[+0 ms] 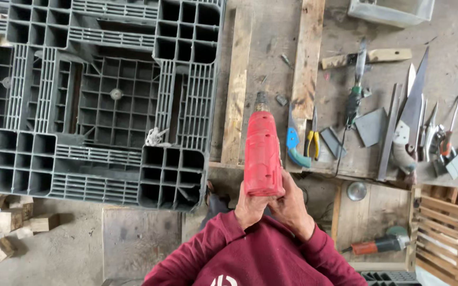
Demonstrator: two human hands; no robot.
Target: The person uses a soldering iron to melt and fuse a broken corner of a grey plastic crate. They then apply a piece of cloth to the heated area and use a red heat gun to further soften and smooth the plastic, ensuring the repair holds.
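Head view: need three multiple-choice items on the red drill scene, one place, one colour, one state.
1. Where does the grey plastic grid pallet lie relative to the red plastic-bodied power drill?
A. To its left
B. To its right
C. On top of it

2. What colour are the handles of the pliers on the wooden workbench?
A. Green
B. Yellow
C. White

3. How is the drill held?
A. Lying free on the bench
C. Hanging by its cord
B. Both hands at its base

Answers: 1 A, the pallet fills the left of the picture. 2 B, yellow grips show beside the blue-handled tool. 3 B, left hand and right hand close around the drill's lower end.
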